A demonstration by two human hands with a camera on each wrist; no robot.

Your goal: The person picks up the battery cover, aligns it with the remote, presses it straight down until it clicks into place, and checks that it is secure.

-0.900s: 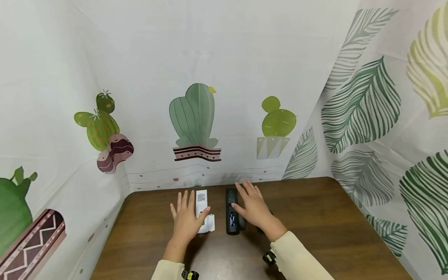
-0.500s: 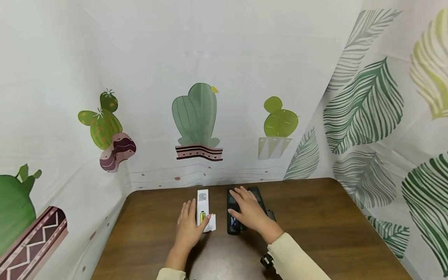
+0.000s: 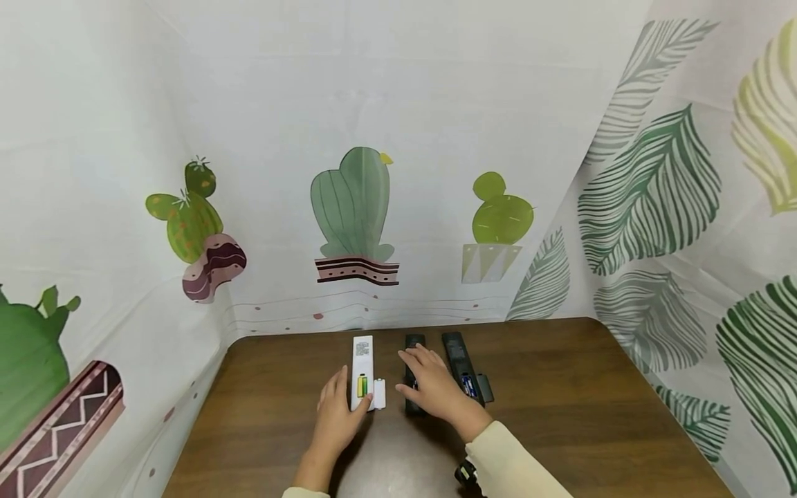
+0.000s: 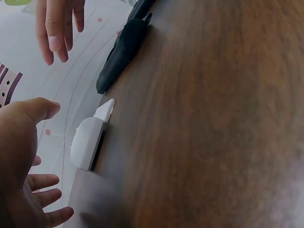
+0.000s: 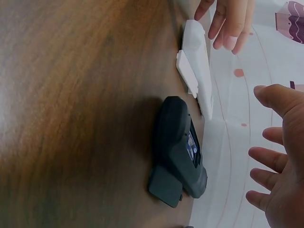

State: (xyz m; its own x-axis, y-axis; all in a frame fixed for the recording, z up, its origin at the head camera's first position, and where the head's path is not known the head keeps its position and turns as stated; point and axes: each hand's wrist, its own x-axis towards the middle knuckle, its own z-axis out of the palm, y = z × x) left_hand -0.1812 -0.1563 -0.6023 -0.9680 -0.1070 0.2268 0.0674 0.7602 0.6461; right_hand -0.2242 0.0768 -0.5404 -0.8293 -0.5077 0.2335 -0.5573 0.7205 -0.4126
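Face down on the table lies a white remote control [image 3: 363,353], its battery bay showing green-yellow batteries [image 3: 363,386]. Its white battery cover [image 3: 380,394] lies against its right side. My left hand [image 3: 336,418] hovers beside it, fingers loosely spread, thumb over its near end. My right hand [image 3: 436,391] hangs over a black remote control [image 3: 414,341] in the middle and hides much of it. To the right lies a second black remote [image 3: 457,349] with blue batteries [image 3: 469,386] and a black cover [image 3: 484,389] beside it. Both wrist views show the hands holding nothing.
The brown wooden table [image 3: 548,401] has its back edge against a white cloth backdrop [image 3: 436,124] printed with cacti and leaves. The remotes lie side by side near that back edge.
My right hand has moved left, uncovering the right-hand black remote and covering more of the middle one. My left hand has drawn back slightly, uncovering the white remote's batteries. The remotes appear unmoved.
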